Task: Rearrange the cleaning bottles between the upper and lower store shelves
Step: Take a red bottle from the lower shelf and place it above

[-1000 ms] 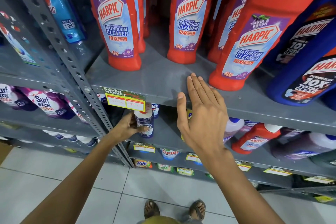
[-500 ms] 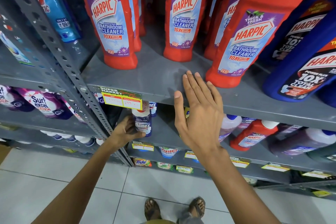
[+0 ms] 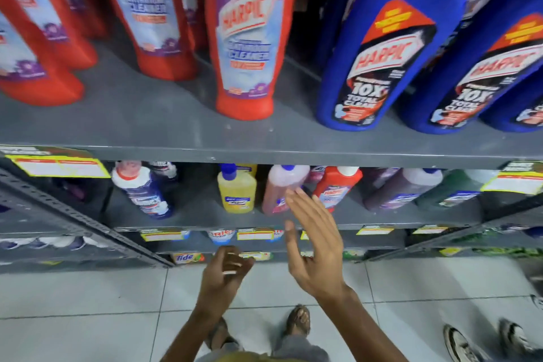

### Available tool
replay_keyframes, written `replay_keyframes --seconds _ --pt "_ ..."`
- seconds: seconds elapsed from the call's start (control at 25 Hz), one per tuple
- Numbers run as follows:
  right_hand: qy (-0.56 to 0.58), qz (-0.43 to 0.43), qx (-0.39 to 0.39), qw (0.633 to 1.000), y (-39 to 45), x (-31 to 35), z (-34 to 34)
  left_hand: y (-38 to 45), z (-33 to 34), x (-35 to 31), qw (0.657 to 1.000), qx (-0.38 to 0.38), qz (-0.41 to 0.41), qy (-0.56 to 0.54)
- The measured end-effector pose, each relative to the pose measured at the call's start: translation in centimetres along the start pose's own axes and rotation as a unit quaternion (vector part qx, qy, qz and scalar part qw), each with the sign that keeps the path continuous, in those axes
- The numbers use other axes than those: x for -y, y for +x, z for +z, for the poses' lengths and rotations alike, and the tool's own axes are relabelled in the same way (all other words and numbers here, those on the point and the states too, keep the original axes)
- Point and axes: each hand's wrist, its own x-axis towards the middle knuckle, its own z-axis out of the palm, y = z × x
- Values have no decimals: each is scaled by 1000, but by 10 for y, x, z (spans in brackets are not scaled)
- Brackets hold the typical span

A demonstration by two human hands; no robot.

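- Head view: we look down on a grey metal rack in a shop aisle. The upper shelf (image 3: 164,126) carries a row of tall red bathroom cleaner bottles (image 3: 245,47) and, to their right, large blue bottles (image 3: 373,53).
- The lower shelf (image 3: 191,214) sits deeper under it, holding smaller bottles: a white and dark blue bottle (image 3: 144,188) on the left, a yellow bottle (image 3: 237,189), a pink bottle (image 3: 279,188), a small red bottle (image 3: 335,186), then dark purple and green ones leaning to the right.
- Our right hand (image 3: 316,244) is spread flat, fingers apart, holding nothing, its fingertips close in front of the pink bottle; we cannot tell whether they touch it.
- Our left hand (image 3: 226,270) hangs lower, in front of the bottom shelves, fingers loosely curled around nothing.
- The picture is smeared, so labels are hard to read.
- Risks, in our judgement: reaching under the upper shelf could knock the closely packed yellow or red neighbours over. The pink bottle may slip from a one-handed hold. Another person's shoes (image 3: 470,341) stand close on the right.
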Motion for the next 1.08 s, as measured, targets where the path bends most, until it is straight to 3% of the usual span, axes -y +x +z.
replay_keyframes --seconds 0.2,0.32,0.48,0.72,1.08 --pt "-21 151 10 988 -47 -103 -58 14 104 -68 991 51 109 52" --pt "-37 212 62 975 -62 -155 -80 23 152 -103 990 57 120 49" --pt "-67 226 120 965 -69 -215 -73 47 188 -119 990 23 123 67" --pt "-107 240 205 943 -74 -268 -35 85 197 -134 991 30 106 70" --pt "-187 221 277 916 -89 -285 -20 103 191 -115 994 37 61 87"
